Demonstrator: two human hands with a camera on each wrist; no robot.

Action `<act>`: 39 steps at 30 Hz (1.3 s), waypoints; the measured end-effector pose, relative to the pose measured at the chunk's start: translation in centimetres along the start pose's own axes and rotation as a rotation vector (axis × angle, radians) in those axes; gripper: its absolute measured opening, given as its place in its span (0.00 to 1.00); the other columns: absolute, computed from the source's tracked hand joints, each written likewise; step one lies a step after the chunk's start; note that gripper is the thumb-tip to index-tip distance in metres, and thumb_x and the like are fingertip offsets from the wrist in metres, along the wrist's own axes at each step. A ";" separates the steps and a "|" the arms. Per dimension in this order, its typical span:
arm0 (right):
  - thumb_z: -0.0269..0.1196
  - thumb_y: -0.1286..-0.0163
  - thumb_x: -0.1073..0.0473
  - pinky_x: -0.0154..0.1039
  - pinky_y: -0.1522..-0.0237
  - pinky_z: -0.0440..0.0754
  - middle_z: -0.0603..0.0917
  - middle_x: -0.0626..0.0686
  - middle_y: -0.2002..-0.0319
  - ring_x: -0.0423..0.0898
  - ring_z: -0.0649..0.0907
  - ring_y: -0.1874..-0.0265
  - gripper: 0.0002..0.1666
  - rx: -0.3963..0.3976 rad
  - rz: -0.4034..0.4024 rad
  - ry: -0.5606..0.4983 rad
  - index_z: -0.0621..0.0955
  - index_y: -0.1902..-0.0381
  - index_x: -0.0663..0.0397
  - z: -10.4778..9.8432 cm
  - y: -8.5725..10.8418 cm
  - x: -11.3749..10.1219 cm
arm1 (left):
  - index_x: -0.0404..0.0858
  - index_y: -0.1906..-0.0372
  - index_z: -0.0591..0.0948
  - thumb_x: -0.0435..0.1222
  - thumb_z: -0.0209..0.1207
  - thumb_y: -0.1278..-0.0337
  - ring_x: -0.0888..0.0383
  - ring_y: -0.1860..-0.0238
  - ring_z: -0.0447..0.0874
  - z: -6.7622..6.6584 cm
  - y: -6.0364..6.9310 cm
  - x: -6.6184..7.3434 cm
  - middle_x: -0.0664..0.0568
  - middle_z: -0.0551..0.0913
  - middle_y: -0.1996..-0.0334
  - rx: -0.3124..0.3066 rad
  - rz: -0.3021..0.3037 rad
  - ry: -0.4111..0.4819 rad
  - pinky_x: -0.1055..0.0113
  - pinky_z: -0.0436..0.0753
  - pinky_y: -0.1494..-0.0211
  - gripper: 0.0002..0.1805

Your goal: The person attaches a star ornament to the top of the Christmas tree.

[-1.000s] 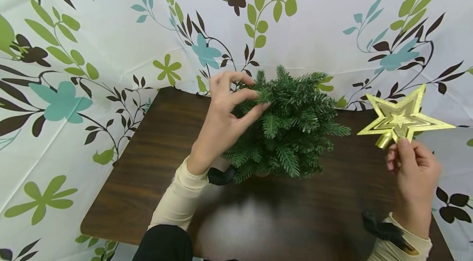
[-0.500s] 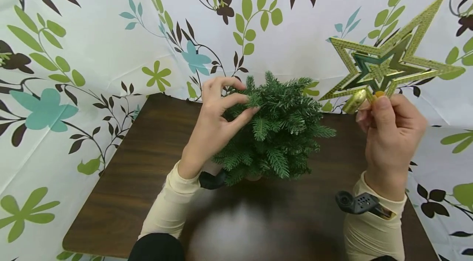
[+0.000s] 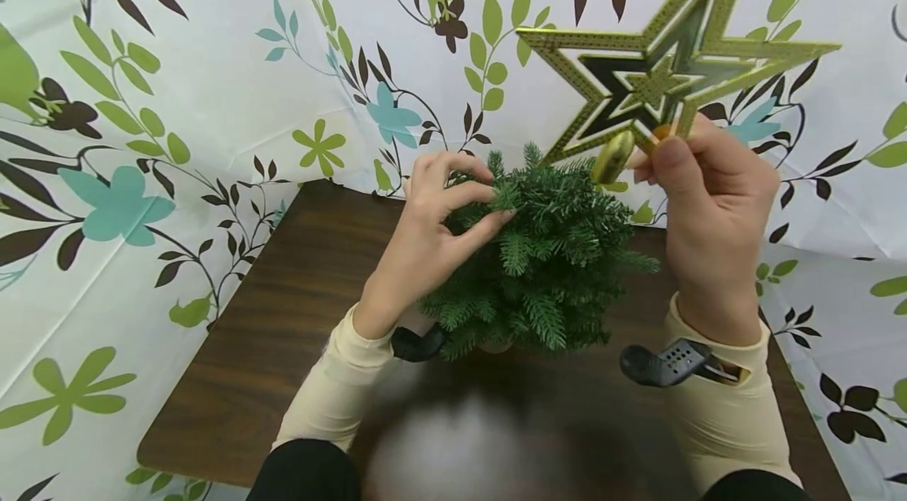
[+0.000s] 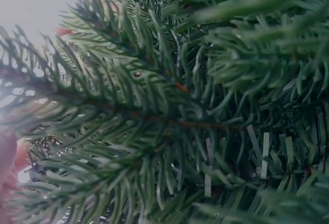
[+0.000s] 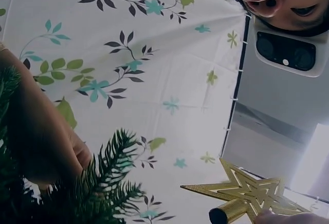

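Observation:
A small green artificial tree (image 3: pixel 546 265) stands on the brown table. At its upper left the left hand (image 3: pixel 432 237) pinches a sprig between thumb and fingers; green branches (image 4: pixel 169 121) fill the left wrist view. Above the tree's right side, the right hand (image 3: pixel 716 209) holds a gold star (image 3: pixel 659 83) by its lower part, thumb in front. The star's short gold tube (image 3: pixel 613 157) points down and left, apart from the branches. The right wrist view shows the star (image 5: pixel 252 190) beside branch tips, with the tube's dark open end facing left.
The dark wooden table (image 3: pixel 269 328) extends left, right and in front of the tree. Behind and beside it hangs a white patterned cloth (image 3: pixel 234 83) with leaves and birds. Part of a person's head and a white device (image 5: pixel 285 52) show in the right wrist view.
My right hand has carried the star leftward and up from the far right to above the tree's right side. The left hand keeps its pinch on the sprig.

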State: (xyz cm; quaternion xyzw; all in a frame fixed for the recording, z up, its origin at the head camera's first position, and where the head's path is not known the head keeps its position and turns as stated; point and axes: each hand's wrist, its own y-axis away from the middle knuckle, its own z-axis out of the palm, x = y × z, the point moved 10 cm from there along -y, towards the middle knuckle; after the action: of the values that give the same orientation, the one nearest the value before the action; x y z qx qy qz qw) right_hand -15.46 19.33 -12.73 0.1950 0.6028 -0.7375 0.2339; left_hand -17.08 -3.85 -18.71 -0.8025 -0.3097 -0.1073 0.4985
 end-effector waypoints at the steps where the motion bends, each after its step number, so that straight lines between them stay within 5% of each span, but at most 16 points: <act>1: 0.70 0.29 0.61 0.33 0.62 0.77 0.86 0.53 0.74 0.44 0.81 0.71 0.20 -0.026 0.001 0.001 0.83 0.71 0.77 0.6 -0.2 0.1 | 0.39 0.63 0.88 0.37 0.71 0.36 0.45 0.34 0.65 0.0 0.0 0.0 0.47 0.79 0.46 0.002 -0.001 0.000 0.45 0.62 0.26 0.05; 7: 0.69 0.28 0.58 0.34 0.59 0.74 0.85 0.52 0.67 0.46 0.78 0.64 0.18 -0.192 -0.011 -0.008 0.85 0.67 0.73 4.3 -0.4 0.3 | 0.39 0.61 0.89 0.37 0.71 0.36 0.44 0.33 0.63 0.0 0.0 -0.2 0.44 0.78 0.44 0.001 -0.015 -0.008 0.45 0.63 0.26 0.05; 13: 0.63 0.26 0.46 0.35 0.59 0.72 0.80 0.42 0.63 0.43 0.75 0.63 0.29 -0.356 0.007 0.204 0.86 0.63 0.73 7.4 0.5 1.0 | 0.40 0.57 0.90 0.38 0.71 0.37 0.42 0.33 0.61 0.4 0.4 -0.8 0.41 0.75 0.40 -0.013 -0.060 -0.018 0.42 0.63 0.28 0.07; 27: 0.64 0.24 0.56 0.34 0.60 0.69 0.78 0.41 0.61 0.40 0.73 0.64 0.16 -0.460 0.026 0.458 0.87 0.64 0.65 7.7 0.8 1.7 | 0.45 0.53 0.90 0.40 0.72 0.37 0.42 0.39 0.63 0.1 -0.4 0.1 0.42 0.77 0.40 -0.012 0.025 -0.074 0.42 0.61 0.33 0.10; 33: 0.66 0.26 0.61 0.35 0.53 0.69 0.81 0.50 0.60 0.41 0.73 0.58 0.09 -0.502 -0.017 0.518 0.87 0.64 0.62 8.2 0.8 1.7 | 0.45 0.51 0.91 0.39 0.71 0.36 0.44 0.43 0.61 0.0 -0.5 -0.1 0.43 0.76 0.44 -0.036 0.018 -0.055 0.46 0.59 0.39 0.10; 39: 0.58 0.22 0.41 0.40 0.45 0.63 0.83 0.57 0.60 0.46 0.76 0.57 0.26 -0.554 -0.128 0.577 0.85 0.65 0.58 8.4 1.5 1.4 | 0.45 0.51 0.90 0.37 0.71 0.37 0.48 0.40 0.67 0.1 -0.2 -0.2 0.47 0.81 0.42 -0.046 0.043 -0.013 0.48 0.58 0.36 0.10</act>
State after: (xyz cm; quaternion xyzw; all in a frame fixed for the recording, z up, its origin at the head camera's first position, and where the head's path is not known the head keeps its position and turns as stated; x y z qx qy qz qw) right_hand -15.81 10.68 -13.03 0.2858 0.8307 -0.4749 0.0524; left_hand -17.38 -3.81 -18.66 -0.8209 -0.2933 -0.0985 0.4800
